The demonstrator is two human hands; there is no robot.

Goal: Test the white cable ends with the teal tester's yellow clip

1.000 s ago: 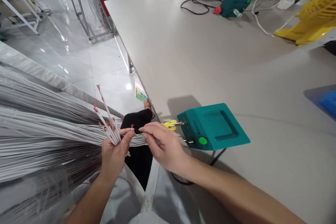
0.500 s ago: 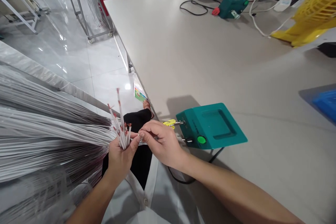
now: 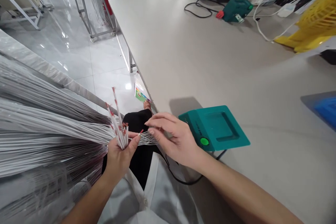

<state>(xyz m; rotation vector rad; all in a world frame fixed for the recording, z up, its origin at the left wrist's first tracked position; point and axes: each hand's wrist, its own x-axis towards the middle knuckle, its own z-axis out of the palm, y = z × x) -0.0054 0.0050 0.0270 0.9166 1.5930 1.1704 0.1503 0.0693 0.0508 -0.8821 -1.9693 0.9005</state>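
Note:
My left hand [image 3: 119, 159] is wrapped around a bunch of white cables [image 3: 121, 136], whose reddish ends point upward. One cable end with a red tip pokes out sideways by its thumb. My right hand [image 3: 180, 138] is beside it with fingers apart, and nothing shows between them. More thin white cables [image 3: 147, 139] run between the two hands, partly hidden behind the right one. Just beyond the right hand, a teal machine [image 3: 219, 129] with a green button stands at the table edge; its near side is hidden by that hand.
Long white cables [image 3: 47, 122] hang in thick bundles at my left. On the white table [image 3: 183, 56] are a second teal device [image 3: 237, 9], a yellow fan-like item [image 3: 312, 24] and a blue object [image 3: 327, 110]. A wheeled metal rack [image 3: 86, 17] stands on the floor.
My right hand has moved right, away from the left thumb, and its fingers have opened. A red-tipped cable end now shows at the left thumb. The view has shifted slightly.

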